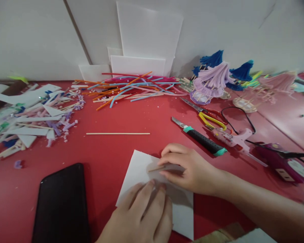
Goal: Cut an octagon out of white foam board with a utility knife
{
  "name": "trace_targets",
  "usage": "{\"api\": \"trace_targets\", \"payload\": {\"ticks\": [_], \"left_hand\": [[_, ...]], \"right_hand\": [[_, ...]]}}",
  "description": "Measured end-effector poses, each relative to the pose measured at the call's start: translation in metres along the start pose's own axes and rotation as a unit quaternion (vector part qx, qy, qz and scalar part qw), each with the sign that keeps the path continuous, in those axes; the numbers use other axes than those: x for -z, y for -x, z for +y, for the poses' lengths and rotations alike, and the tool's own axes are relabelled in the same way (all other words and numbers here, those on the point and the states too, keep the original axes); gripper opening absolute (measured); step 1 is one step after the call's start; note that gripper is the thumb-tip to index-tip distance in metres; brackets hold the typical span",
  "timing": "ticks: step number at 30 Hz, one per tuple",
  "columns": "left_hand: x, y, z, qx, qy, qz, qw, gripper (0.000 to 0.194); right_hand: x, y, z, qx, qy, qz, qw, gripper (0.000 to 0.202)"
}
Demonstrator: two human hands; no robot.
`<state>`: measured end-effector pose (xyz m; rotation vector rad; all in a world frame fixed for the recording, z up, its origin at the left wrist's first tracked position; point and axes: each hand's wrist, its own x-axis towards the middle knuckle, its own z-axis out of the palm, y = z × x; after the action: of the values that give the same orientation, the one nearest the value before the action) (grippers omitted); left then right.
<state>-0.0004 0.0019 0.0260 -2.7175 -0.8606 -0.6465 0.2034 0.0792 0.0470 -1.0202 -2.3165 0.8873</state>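
A white foam board point(183, 216) lies at an angle on the red table at the bottom centre. My right hand point(190, 167) reaches in from the right, its thumb and fingers pinching a short thin wooden stick point(155, 169) over the board. Below it, my left hand point(144, 216) rests on the board with its fingers curled and close together; whatever lies under its fingertips is hidden. A longer wooden stick point(118, 133) lies level on the table beyond the board.
A black phone point(62, 206) lies at left, below scraps point(35, 121). Coloured pipe cleaners point(136, 86) are piled at the back. A cutter point(205, 140), scissors point(210, 116), a glue gun point(236, 141), a purple power strip point(281, 165) and small yarn-roofed models point(215, 81) stand right.
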Motion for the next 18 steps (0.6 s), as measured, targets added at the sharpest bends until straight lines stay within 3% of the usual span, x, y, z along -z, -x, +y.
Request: {"api": "trace_targets", "payload": {"ticks": [10,18], "left_hand": [[-0.006,-0.008,0.019,0.035,-0.108,-0.020,0.993,0.032],[-0.003,-0.009,0.018,0.048,-0.121,-0.023,0.991,0.028]], "right_hand": [[-0.006,0.002,0.004,0.038,0.013,0.024,0.999,0.010],[-0.008,0.002,0.002,0.035,0.016,0.026,0.999,0.013]]}}
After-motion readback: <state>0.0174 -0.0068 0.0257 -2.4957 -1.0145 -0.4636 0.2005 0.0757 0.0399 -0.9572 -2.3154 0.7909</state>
